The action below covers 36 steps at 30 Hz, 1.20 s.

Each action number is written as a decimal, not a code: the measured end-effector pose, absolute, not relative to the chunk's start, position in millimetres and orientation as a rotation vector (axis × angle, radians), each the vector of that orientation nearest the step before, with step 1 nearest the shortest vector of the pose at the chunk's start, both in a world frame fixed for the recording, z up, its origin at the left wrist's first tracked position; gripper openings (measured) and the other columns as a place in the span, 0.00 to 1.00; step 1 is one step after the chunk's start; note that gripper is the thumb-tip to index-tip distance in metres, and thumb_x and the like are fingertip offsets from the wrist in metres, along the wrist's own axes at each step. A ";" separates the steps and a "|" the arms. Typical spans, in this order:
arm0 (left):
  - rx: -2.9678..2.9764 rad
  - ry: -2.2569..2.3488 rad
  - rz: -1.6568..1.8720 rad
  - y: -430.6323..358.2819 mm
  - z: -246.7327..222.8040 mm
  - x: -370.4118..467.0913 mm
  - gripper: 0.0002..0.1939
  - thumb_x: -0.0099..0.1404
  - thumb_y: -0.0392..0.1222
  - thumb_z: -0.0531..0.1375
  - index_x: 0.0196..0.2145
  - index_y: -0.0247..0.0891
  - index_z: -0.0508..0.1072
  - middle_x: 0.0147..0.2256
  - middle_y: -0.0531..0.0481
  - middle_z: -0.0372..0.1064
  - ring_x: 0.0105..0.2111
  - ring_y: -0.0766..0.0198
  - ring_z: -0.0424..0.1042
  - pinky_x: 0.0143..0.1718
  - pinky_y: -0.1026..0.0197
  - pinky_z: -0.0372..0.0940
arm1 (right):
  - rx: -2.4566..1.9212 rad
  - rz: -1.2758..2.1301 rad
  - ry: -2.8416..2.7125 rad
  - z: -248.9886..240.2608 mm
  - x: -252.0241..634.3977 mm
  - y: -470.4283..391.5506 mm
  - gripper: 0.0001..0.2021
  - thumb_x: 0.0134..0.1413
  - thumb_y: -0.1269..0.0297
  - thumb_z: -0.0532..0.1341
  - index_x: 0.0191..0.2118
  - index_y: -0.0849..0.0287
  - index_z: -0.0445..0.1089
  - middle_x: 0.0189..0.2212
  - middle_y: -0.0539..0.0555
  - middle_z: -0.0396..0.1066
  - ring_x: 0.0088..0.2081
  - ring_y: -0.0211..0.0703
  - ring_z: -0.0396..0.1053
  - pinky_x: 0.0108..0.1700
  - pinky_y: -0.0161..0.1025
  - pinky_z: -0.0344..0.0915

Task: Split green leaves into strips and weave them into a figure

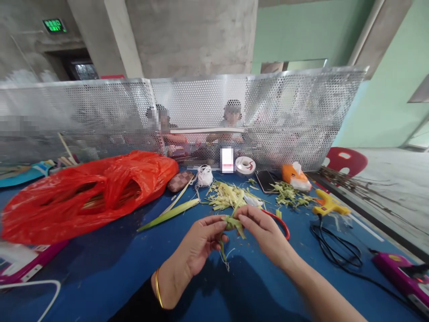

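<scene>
Between my two hands, above the blue table, is a small bundle of green leaf strips [231,222], like corn husk, with thin white thread [225,261] dangling below it. My left hand [204,241], a gold bracelet at its wrist, pinches the bundle's left side and lower end. Thumb and fingers of my right hand [258,226] are closed on its right side. Just beyond lies a heap of pale yellow-green strips [228,194]. Red-handled scissors [283,223] lie partly hidden behind my right hand. A long green husk leaf [170,213] rests to the left.
A large red plastic bag [100,188] fills the left. Behind stand a ball of white string [204,175], a tape roll [245,165], a phone [266,181] and a tissue pack [296,176]. A yellow glue gun [330,204] and purple power strip [398,273] sit right. A perforated screen [201,103] borders the table.
</scene>
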State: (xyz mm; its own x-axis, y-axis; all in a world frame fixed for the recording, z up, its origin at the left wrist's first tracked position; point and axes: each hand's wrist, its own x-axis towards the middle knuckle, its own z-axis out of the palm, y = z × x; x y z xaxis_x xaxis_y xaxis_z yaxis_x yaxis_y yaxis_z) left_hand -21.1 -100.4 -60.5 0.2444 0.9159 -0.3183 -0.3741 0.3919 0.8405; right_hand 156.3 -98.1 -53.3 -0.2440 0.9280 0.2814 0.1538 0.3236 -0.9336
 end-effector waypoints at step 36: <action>0.790 0.909 0.977 -107.3 -60.9 -13.1 0.13 0.44 0.41 0.72 0.28 0.33 0.77 0.22 0.52 0.69 0.22 0.68 0.69 0.21 0.67 0.57 | -1.054 1.051 -1.501 -56.9 155.6 -95.8 0.10 0.44 0.60 0.68 0.33 0.58 0.72 0.24 0.50 0.69 0.28 0.40 0.65 0.32 0.37 0.64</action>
